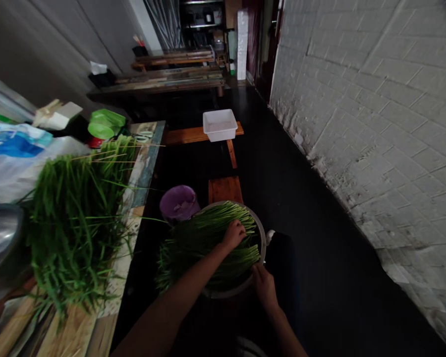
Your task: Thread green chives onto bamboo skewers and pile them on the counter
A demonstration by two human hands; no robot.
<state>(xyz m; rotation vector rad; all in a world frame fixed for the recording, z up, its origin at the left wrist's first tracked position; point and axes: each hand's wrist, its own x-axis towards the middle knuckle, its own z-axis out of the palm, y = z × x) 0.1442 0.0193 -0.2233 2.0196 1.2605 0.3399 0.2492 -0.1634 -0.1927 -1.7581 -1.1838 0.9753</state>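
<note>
A round basin in front of me is piled with long green garlic chives, their pale stem ends pointing right. My left hand reaches over the pile, its fingers curled closed on stems near the cut ends. At the basin's lower right edge is my right hand, fingers pinched together by the stem ends of the nearer chives. Whatever those fingertips hold is too dark and small to make out. Just behind the basin, to its left, stands a purple bucket with some pale bits inside.
A table on the left bears a large heap of chives, a metal bowl, a green bag and scissors. A white tub sits on a wooden bench. A brick wall runs along the right.
</note>
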